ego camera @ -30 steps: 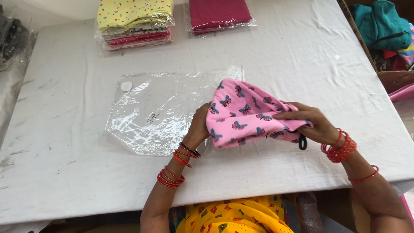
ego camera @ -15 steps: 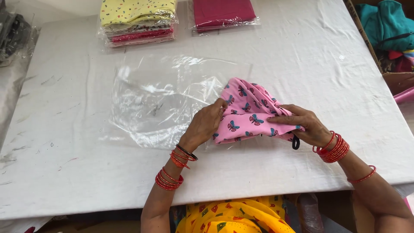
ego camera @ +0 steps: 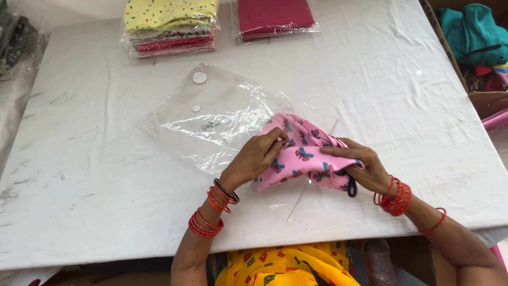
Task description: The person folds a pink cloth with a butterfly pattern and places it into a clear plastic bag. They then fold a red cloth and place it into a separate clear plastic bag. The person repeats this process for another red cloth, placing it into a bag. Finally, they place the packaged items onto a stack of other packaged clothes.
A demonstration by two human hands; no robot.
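Left hand [ego camera: 257,159] pinches the near-left edge of the folded pink garment [ego camera: 307,159], fingers curled tight on the cloth. Right hand [ego camera: 365,168] clamps its right end, thumb under, fingers flat on top. The garment sits at the mouth of the clear plastic bag [ego camera: 211,119], just right of it, on the white table [ego camera: 95,175].

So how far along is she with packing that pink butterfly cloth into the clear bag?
Done: the pink cloth is folded, and packed stacks sit at the table's far edge. In hand: the left hand and right hand both grip the cloth at the mouth of the clear plastic bag. Left: most of the cloth looks outside the bag, which isn't closed.
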